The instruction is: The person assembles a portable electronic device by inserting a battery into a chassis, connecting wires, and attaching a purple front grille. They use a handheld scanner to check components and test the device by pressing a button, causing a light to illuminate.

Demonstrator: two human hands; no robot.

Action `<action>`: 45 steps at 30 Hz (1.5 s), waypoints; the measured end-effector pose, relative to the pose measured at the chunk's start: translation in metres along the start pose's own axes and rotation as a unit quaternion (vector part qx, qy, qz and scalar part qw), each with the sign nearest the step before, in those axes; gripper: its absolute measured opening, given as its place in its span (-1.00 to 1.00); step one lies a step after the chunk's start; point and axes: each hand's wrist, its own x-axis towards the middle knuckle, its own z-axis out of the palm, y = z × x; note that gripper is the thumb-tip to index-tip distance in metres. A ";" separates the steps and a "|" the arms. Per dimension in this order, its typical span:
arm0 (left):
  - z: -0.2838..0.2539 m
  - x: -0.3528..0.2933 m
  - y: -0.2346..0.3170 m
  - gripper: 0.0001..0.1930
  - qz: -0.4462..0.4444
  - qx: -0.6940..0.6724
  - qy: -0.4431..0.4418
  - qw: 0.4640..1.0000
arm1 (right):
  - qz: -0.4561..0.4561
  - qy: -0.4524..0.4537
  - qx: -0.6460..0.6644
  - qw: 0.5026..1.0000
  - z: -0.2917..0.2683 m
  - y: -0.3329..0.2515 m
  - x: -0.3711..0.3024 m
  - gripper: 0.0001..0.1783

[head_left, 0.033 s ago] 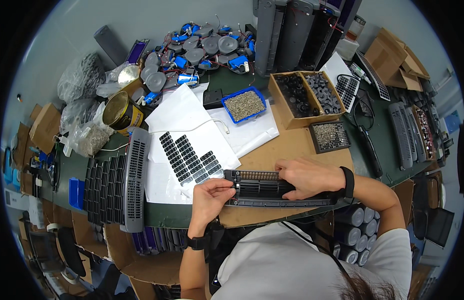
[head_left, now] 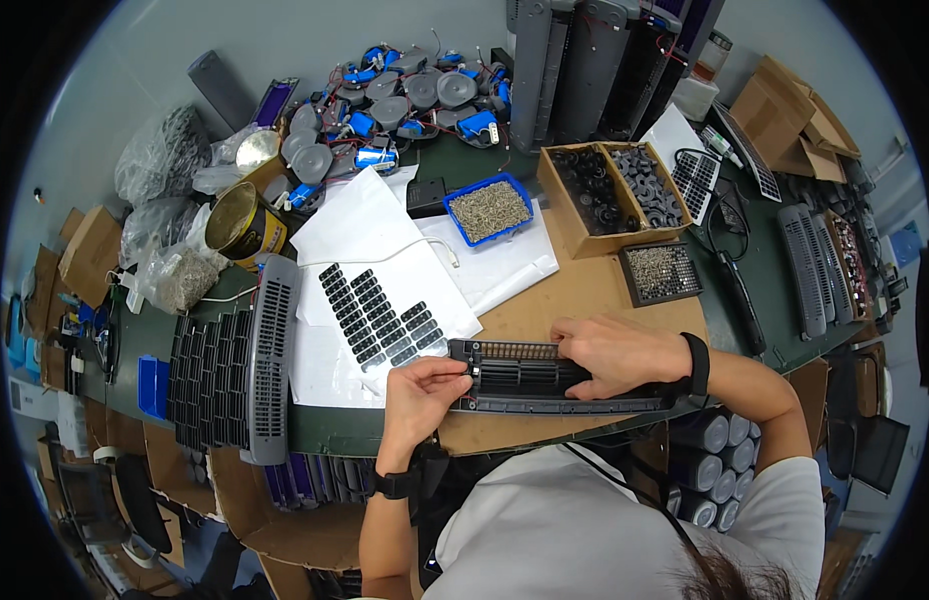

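A long dark grey plastic housing (head_left: 545,406) lies crosswise at the table's front edge, on brown cardboard. Inside it runs a black ribbed roller (head_left: 520,377), like a fan wheel. At the housing's left end, my left hand (head_left: 417,405) pinches with thumb and forefinger; whatever is between the fingertips is too small to make out. My right hand (head_left: 625,355) is closed over the housing's right part, fingers at the far side and thumb at the near side of the roller. That hand hides the roller's right part. Several small black panels (head_left: 370,312) lie in rows on white paper beyond my left hand.
Beyond the housing stand a blue tray of screws (head_left: 493,210), a black box of small metal parts (head_left: 662,272) and a divided cardboard box (head_left: 588,240). At left is an upright grey slotted cover (head_left: 272,360). An electric screwdriver (head_left: 742,305) lies at right.
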 end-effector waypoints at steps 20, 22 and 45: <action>0.006 0.013 0.017 -0.79 -0.076 0.055 -0.002 0.996 | 0.013 -0.015 0.009 1.000 -0.002 0.003 -0.003 -0.55; 0.008 0.013 0.017 -0.79 -0.078 0.049 0.000 0.996 | -0.016 -0.003 0.026 1.000 0.003 0.007 -0.004 -0.54; -0.002 -0.005 0.017 -0.80 0.043 0.058 0.100 0.992 | 0.230 0.361 -0.143 0.892 -0.047 0.230 0.006 -0.80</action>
